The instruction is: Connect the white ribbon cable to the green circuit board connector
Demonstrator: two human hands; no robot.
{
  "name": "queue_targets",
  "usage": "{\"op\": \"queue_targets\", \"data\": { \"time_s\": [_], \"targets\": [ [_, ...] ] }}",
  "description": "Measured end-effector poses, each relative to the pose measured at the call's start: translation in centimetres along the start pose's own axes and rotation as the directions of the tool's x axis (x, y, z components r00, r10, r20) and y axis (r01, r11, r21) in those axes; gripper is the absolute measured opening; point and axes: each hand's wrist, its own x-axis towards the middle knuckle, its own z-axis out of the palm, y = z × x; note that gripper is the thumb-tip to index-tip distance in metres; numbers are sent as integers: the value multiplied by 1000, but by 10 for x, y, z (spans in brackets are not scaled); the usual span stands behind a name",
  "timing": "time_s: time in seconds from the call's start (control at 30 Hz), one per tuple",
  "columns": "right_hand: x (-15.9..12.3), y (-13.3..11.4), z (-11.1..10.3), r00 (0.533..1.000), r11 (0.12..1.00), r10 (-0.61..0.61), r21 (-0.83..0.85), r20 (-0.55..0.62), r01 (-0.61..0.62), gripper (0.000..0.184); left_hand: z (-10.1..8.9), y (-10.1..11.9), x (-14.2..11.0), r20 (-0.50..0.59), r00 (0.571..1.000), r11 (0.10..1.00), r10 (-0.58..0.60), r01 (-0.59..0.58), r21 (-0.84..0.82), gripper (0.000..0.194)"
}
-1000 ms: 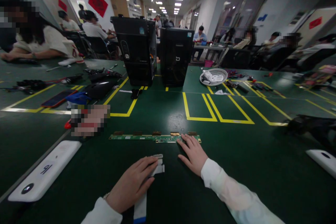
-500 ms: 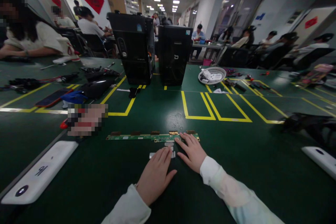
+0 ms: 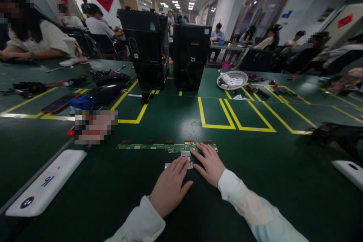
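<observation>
Fingered the flat cable point(image 3: 185, 154) with the left hand point(image 3: 171, 188), grip apart, just beside the circuit board point(image 3: 150, 147) on the table point(image 3: 113, 185)! Touched the circuit board's right end with the right hand point(image 3: 210, 165), grip spread too!

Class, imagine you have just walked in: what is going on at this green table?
A person is working at the green table with both bare hands. The right hand rests on the right part of a long, narrow green circuit board. The left hand is on a pale flat cable, its end close to the board's near edge. Whether the two are joined cannot be told.
</observation>
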Motion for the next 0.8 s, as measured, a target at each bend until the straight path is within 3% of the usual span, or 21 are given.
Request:
{"op": "queue_targets", "data": {
  "time_s": [0.37, 0.8],
  "targets": [
    [0, -1, -1, 1000, 1000, -8, -2, -5, 8, 50, 0, 1, 0, -20, 1000, 999, 6, -5, 51, 55],
    [-1, 1, 4, 1000, 1000, -6, 14, -21, 6, 47, -4, 1, 4, 14, 1000, 1000, -20, 21, -18, 54]
  ]
}}
